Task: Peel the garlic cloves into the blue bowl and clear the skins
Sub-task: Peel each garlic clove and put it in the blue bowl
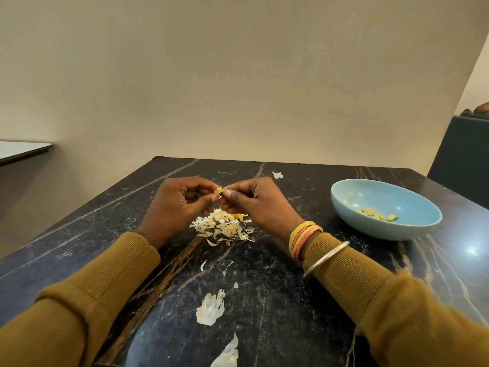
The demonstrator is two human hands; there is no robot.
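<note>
A small yellowish garlic clove [218, 191] is pinched between the fingertips of my left hand [176, 205] and my right hand [258, 206], held above the dark marble table [264, 287]. Directly below the hands lies a heap of papery garlic skins [222, 228]. The blue bowl [344, 205] stands to the right of my right hand, with a few peeled cloves [377, 215] lying in it.
Loose skins lie scattered: a big piece [211, 308] near me, another [227, 353] at the front edge, one [277, 175] at the far side. A dark seat back [460, 160] stands at the right, a pale wall behind the table.
</note>
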